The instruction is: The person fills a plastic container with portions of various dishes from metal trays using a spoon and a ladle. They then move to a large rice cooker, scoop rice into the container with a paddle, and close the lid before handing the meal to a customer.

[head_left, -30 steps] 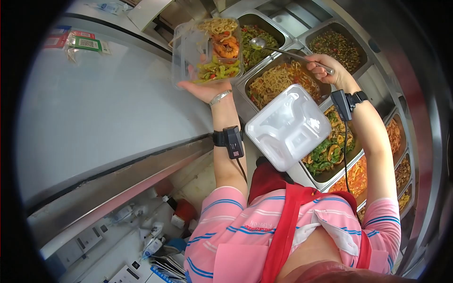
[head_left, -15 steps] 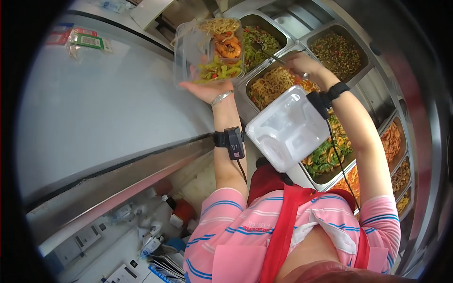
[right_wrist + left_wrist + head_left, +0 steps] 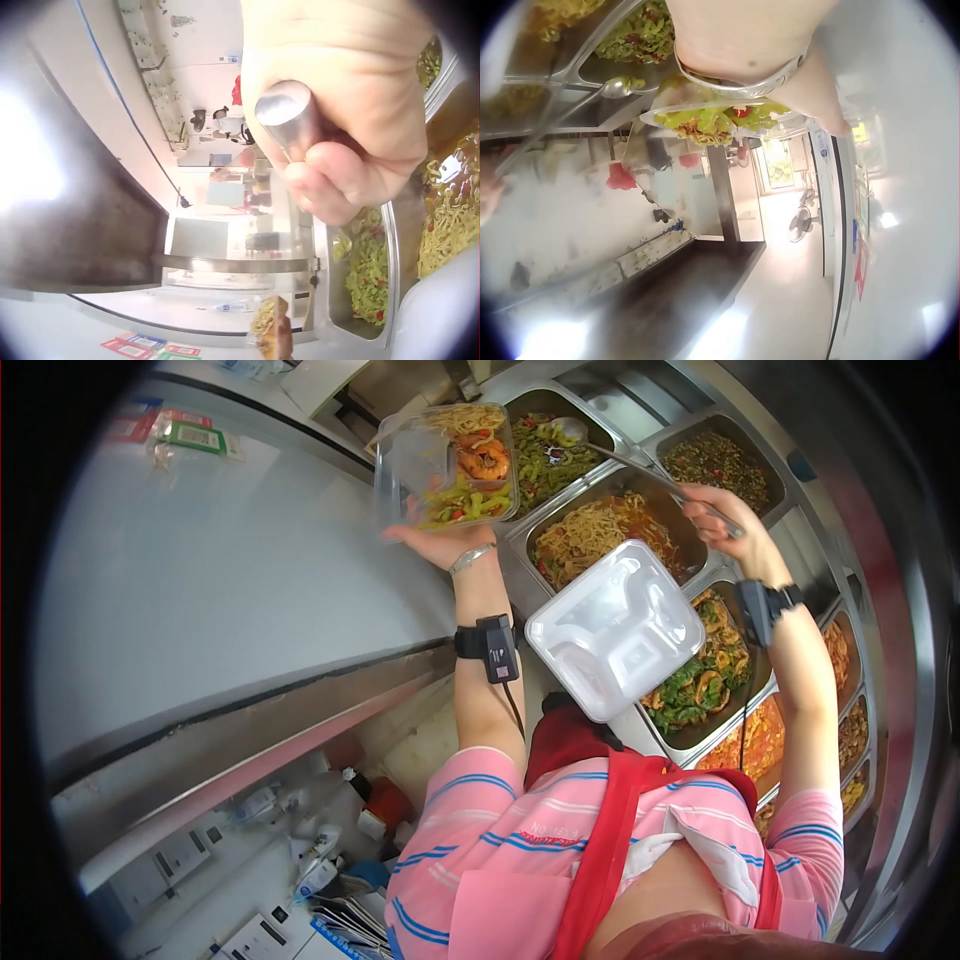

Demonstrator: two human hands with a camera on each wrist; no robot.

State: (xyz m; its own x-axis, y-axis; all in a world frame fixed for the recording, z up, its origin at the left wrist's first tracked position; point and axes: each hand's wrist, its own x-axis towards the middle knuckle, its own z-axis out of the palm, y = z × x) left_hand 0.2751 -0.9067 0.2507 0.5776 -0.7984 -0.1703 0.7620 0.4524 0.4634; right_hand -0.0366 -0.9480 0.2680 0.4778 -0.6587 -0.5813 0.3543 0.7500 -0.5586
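The left hand (image 3: 445,546) supports a clear compartment box (image 3: 405,465) from below, its palm under the near edge. Noodles, a shrimp (image 3: 483,460) and green vegetables lie in the box. The right hand (image 3: 715,520) grips the handle end of a long metal spoon (image 3: 640,466). The spoon's bowl (image 3: 570,428) is over a steel pan of chopped greens (image 3: 545,472), right of the box. In the left wrist view the spoon's bowl (image 3: 616,88) carries a bit of green food. The right wrist view shows fingers curled round the handle (image 3: 289,112).
An empty white compartment tray (image 3: 615,630) rests by the pan of noodles (image 3: 580,540). More food pans stand to the right, among them leafy greens (image 3: 690,695) and a minced dish (image 3: 715,465). A wide grey surface (image 3: 230,570) spans the left, with small cards (image 3: 198,437).
The right hand moved in toward the pan of greens, then back out to the right with the spoon. The left hand and the box have shifted only slightly.
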